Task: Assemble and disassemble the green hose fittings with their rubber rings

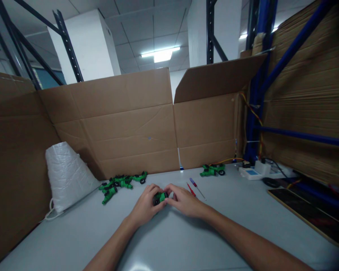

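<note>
Both hands met at the middle of the grey table, and between them sat one small green toy car with black wheels, resting on or just above the tabletop. The left hand was curled around the car's left end, fingers closed on it, and the right hand pinched its right end from the other side, so the two hands together were clamped on that single piece. To the left, near the cardboard wall, lay a heap of green cars touching one another; about four or five could be made out, though the exact count could not be told. One more green car stood alone farther back on the right. Two small screwdrivers lay just beside the right hand: a red screwdriver and, next to it, a blue-handled screwdriver. One white bag stood at the left against the cardboard. One white power strip sat at the right, and one dark board lay along the table's right edge.
</note>
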A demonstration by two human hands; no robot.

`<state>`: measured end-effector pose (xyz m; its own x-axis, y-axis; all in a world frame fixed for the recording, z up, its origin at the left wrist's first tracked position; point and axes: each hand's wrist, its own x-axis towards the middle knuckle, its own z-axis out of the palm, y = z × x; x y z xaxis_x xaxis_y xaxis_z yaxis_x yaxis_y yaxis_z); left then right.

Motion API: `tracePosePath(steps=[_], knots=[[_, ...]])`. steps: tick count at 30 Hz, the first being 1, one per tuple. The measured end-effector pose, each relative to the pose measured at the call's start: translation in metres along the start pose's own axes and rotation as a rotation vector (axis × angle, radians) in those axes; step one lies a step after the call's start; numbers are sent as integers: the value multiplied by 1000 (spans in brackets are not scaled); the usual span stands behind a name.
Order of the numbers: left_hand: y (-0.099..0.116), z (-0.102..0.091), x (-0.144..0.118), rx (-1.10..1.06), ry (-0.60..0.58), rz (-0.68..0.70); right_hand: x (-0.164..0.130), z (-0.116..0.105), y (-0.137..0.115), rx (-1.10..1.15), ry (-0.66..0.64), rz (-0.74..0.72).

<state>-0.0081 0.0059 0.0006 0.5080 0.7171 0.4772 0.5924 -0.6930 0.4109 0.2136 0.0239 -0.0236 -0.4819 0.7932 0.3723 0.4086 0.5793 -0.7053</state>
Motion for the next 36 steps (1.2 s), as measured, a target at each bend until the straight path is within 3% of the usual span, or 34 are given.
tracePosePath(steps=[6,17,25,32,36], knots=[[4,-1,-2,-26,-25,-14,4,2,1,36,25,3],[-6,2,-6,-50,-75,-54,5,-2,3,-122,118,63],[-9,6,-7,-75,-83,-105,4,-4,2,-199,78,108],[-9,3,-5,-41,-44,-124,0,-7,2,-98,5,-131],[-7,1,-4,-33,-31,-96,2,-7,6,-106,17,-112]])
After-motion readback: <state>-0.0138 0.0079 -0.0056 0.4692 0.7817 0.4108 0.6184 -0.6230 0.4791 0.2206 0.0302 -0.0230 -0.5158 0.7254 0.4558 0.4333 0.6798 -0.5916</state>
